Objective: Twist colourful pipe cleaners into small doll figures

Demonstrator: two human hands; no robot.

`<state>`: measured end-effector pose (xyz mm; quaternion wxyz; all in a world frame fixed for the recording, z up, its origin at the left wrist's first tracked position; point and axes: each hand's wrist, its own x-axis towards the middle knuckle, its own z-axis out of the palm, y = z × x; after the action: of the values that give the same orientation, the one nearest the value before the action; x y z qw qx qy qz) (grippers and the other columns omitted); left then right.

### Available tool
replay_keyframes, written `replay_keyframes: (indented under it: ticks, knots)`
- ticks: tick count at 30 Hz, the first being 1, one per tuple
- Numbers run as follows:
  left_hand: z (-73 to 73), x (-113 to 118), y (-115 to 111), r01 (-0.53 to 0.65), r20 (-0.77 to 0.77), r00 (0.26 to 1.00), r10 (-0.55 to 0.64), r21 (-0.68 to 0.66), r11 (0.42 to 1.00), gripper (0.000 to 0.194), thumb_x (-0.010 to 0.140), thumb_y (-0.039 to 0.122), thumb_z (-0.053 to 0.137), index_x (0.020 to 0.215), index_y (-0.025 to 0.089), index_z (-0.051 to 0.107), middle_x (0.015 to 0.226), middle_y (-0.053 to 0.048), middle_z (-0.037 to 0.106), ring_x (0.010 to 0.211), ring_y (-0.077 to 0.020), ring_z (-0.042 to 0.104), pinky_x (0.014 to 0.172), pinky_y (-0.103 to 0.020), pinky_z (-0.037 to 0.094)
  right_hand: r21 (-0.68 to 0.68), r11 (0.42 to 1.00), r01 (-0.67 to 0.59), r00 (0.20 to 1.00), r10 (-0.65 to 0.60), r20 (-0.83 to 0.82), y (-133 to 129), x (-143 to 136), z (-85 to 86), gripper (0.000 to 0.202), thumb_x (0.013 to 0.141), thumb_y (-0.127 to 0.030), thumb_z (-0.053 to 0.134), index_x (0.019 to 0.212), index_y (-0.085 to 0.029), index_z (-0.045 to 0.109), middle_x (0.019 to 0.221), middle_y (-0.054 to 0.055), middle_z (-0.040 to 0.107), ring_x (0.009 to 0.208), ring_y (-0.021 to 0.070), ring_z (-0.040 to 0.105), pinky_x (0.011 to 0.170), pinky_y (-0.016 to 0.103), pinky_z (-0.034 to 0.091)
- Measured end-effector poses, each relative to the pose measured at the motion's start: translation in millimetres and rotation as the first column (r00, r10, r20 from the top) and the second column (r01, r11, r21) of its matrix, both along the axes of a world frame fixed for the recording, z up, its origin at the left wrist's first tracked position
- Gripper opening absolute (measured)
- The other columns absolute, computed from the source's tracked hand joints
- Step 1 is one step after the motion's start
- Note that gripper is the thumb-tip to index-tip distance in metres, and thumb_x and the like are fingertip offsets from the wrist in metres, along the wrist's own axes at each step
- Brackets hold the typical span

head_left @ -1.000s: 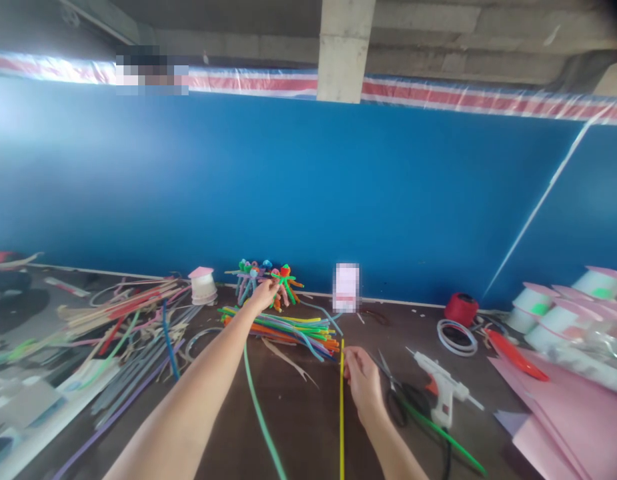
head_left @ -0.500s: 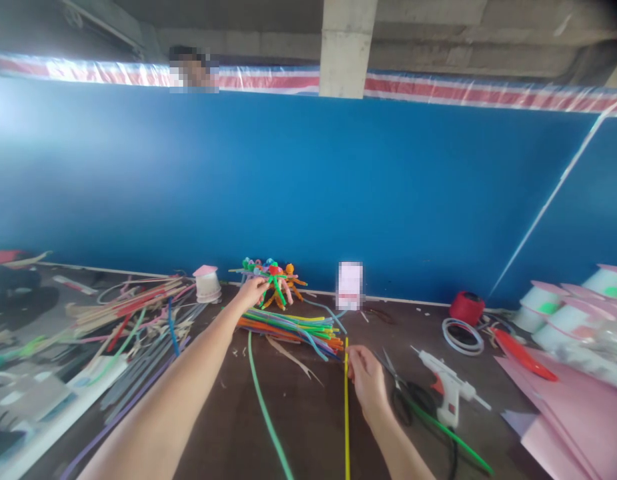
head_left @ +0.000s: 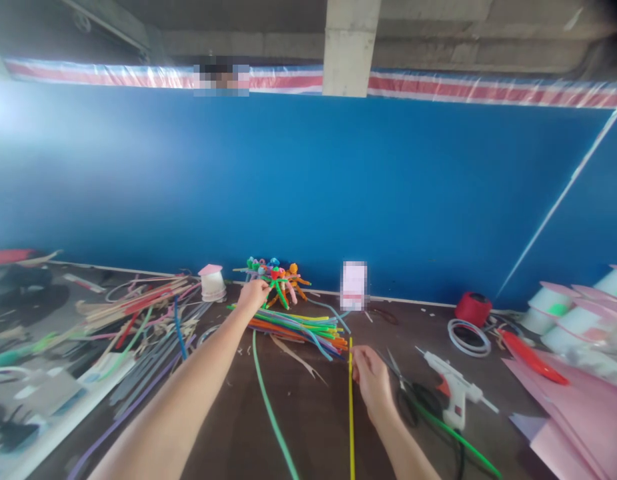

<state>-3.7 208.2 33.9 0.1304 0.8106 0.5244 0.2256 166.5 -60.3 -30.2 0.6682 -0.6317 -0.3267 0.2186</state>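
My left hand [head_left: 253, 295] reaches to a cluster of small pipe-cleaner figures at the back of the table. Its fingers are pinched together at a red-and-green figure [head_left: 277, 288]; the fingertips are partly hidden. An orange figure [head_left: 294, 270] stands just to the right. In my right hand [head_left: 372, 375], thumb and fingers pinch a yellow pipe cleaner [head_left: 351, 407] near its upper end, and its length runs toward me. Between the hands lies a bundle of coloured pipe cleaners [head_left: 303, 330]. A single pale green pipe cleaner [head_left: 269, 410] curves toward me below it.
Black-handled scissors [head_left: 405, 387] and a white glue gun [head_left: 455, 387] lie right of my right hand. Pink sheets [head_left: 571, 413], paper cups [head_left: 548, 307] and a red spool [head_left: 473, 309] are farther right. Mixed strips [head_left: 143, 327] cover the left side. A blue wall [head_left: 308, 180] stands behind.
The whole view has shifted slightly. Both hands keep nearly the same place among the things. The person beyond the wall has moved to the right.
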Motion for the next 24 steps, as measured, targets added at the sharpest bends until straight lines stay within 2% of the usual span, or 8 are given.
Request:
replay_keyframes:
  ticks: [6, 12, 18, 21, 24]
  knots:
    - [1.4, 2, -3, -0.058, -0.072, 0.995, 0.064, 0.085, 0.995, 0.024, 0.072, 0.036, 0.051, 0.075, 0.019, 0.067, 0.078, -0.006, 0.069, 0.079, -0.0202, 0.062, 0.06, -0.022, 0.04, -0.001, 1.0, 0.002, 1.0, -0.002, -0.008, -1, -1, 3.0, 0.03, 0.071, -0.044, 0.052, 0.072, -0.015, 0.058, 0.049, -0.004, 0.044, 0.041, 0.009, 0.041, 0.039, 0.02, 0.03]
    - [0.0, 5, -2, -0.106, -0.098, 0.989, 0.115, 0.095, 0.99, 0.028, 0.069, 0.042, 0.053, 0.078, 0.018, 0.066, 0.082, -0.007, 0.069, 0.082, -0.0225, 0.061, 0.062, -0.024, 0.041, -0.01, 1.0, -0.01, 1.0, 0.01, 0.012, 1, 1, -1.1, 0.028, 0.073, -0.042, 0.05, 0.074, -0.015, 0.057, 0.051, -0.004, 0.045, 0.042, 0.009, 0.041, 0.04, 0.019, 0.031]
    - [5.3, 2, -8, -0.15, -0.081, 0.984, 0.16, 0.118, 0.982, 0.031, 0.07, 0.046, 0.05, 0.078, 0.02, 0.064, 0.081, -0.007, 0.068, 0.078, -0.0236, 0.061, 0.06, -0.026, 0.041, -0.015, 1.0, 0.009, 1.0, -0.01, -0.01, -1, -1, 3.8, 0.026, 0.071, -0.04, 0.052, 0.072, -0.014, 0.058, 0.05, -0.003, 0.046, 0.041, 0.0089, 0.041, 0.038, 0.019, 0.03]
    - [12.2, -1, -15, -0.118, -0.058, 0.99, 0.131, 0.185, 0.976, 0.037, 0.079, 0.044, 0.037, 0.086, 0.019, 0.064, 0.087, -0.009, 0.067, 0.081, -0.0246, 0.06, 0.064, -0.029, 0.041, 0.0, 1.0, 0.014, 1.0, -0.014, -0.023, -1, -2, 5.1, 0.028, 0.07, -0.042, 0.054, 0.071, -0.014, 0.059, 0.05, -0.003, 0.047, 0.041, 0.0091, 0.041, 0.038, 0.019, 0.03]
    - [18.4, -1, -22, 0.024, -0.074, 0.997, -0.006, 0.248, 0.969, 0.037, 0.083, 0.039, 0.033, 0.095, 0.02, 0.062, 0.098, -0.007, 0.065, 0.09, -0.0208, 0.057, 0.072, -0.026, 0.04, 0.003, 1.0, 0.01, 0.999, -0.009, -0.032, -1, -2, 4.3, 0.028, 0.069, -0.043, 0.054, 0.07, -0.015, 0.059, 0.049, -0.003, 0.046, 0.041, 0.0095, 0.041, 0.038, 0.02, 0.03]
